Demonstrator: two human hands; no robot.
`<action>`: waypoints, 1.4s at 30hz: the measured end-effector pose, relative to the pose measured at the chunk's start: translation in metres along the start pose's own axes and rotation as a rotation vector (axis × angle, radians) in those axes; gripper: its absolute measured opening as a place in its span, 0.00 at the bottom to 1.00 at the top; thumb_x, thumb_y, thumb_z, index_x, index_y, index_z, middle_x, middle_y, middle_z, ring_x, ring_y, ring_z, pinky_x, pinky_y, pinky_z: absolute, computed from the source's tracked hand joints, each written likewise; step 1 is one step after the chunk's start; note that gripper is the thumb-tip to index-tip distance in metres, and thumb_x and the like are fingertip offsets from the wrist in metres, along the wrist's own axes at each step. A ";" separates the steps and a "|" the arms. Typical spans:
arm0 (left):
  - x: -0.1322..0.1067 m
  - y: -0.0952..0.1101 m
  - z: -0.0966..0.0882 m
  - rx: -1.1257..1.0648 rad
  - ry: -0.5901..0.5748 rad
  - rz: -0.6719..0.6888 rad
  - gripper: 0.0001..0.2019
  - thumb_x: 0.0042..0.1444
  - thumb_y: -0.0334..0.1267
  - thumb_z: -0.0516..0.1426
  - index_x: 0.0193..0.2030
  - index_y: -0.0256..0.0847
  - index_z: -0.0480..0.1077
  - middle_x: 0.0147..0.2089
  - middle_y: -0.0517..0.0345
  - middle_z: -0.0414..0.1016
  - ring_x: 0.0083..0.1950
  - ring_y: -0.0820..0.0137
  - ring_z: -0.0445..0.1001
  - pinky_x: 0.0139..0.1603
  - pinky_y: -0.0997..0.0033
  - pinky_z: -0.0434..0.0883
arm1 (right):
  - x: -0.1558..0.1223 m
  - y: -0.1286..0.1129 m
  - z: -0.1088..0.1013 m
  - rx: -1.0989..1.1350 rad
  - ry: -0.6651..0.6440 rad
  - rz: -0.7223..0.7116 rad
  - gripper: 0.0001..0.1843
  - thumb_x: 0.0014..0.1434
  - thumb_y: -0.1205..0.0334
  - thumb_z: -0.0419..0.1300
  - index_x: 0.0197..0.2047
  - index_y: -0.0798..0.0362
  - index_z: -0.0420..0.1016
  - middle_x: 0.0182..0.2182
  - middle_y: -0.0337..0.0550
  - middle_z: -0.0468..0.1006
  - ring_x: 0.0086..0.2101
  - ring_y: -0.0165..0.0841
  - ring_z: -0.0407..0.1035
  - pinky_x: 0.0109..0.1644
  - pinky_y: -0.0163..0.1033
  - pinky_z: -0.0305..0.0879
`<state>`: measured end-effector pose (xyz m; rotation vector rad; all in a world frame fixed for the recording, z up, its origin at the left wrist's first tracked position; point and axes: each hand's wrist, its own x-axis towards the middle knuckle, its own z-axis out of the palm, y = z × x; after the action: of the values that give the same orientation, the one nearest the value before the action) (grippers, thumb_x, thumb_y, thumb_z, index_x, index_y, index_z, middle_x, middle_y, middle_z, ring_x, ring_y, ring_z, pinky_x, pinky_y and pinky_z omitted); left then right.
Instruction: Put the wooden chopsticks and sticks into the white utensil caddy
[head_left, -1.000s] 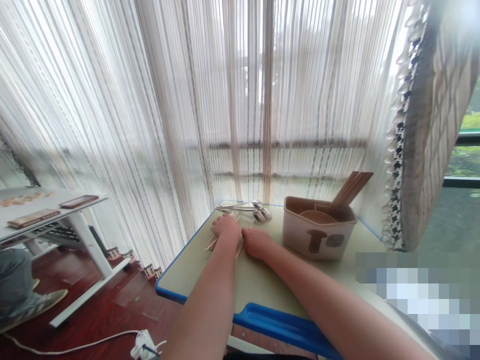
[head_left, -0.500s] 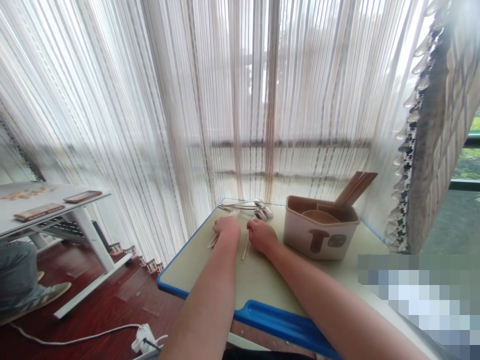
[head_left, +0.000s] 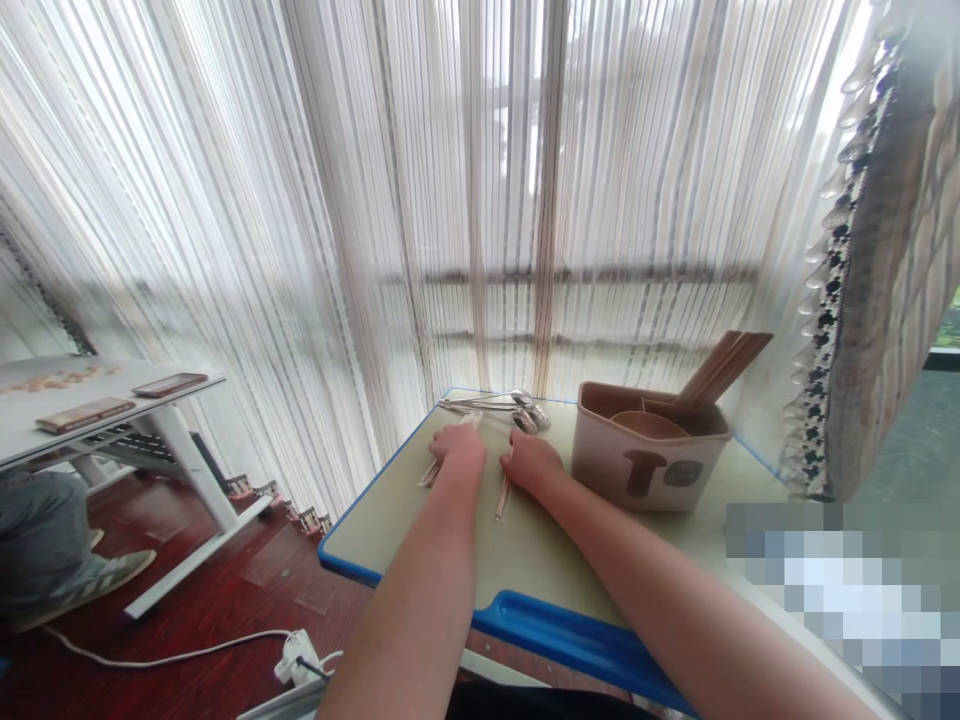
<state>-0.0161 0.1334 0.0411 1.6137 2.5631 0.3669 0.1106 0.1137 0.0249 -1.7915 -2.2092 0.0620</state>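
My left hand point(head_left: 456, 448) is closed over several light chopsticks point(head_left: 430, 473) on the small table; their ends show on both sides of it, while the palm hides the middle. My right hand point(head_left: 532, 464) has its fingers curled round a few more chopsticks point(head_left: 503, 502), whose lower ends point toward me. Just beyond the hands lie several metal spoons point(head_left: 534, 408) with long handles, bowls to the right. Right of my right hand stands a divided utensil box point(head_left: 651, 475), with brown chopsticks point(head_left: 726, 366) leaning out of its far corner.
The table point(head_left: 409, 530) has a blue rim and a blue front tray point(head_left: 562, 640). A striped curtain point(head_left: 337, 250) hangs behind it. At left, a white desk point(head_left: 169, 405) holds flat trays, with a seated person's leg point(head_left: 45, 550) below. A power strip point(head_left: 296, 655) lies low.
The view has shifted slightly, moving the scene a little right in the picture. Both hands stay over their chopsticks, with the right hand's sticks standing at a slightly different angle.
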 end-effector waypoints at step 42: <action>-0.123 0.069 0.009 -0.771 0.237 1.236 0.12 0.60 0.38 0.48 0.31 0.39 0.69 0.30 0.55 0.71 0.32 0.73 0.69 0.35 0.75 0.65 | -0.095 0.067 -0.094 0.691 0.947 -0.129 0.11 0.58 0.59 0.54 0.44 0.50 0.66 0.31 0.38 0.75 0.30 0.28 0.69 0.37 0.35 0.68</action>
<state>0.1002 0.0527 0.0436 2.5254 0.8655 1.4111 0.2154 0.0230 0.0807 -0.9742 -1.3595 -0.0425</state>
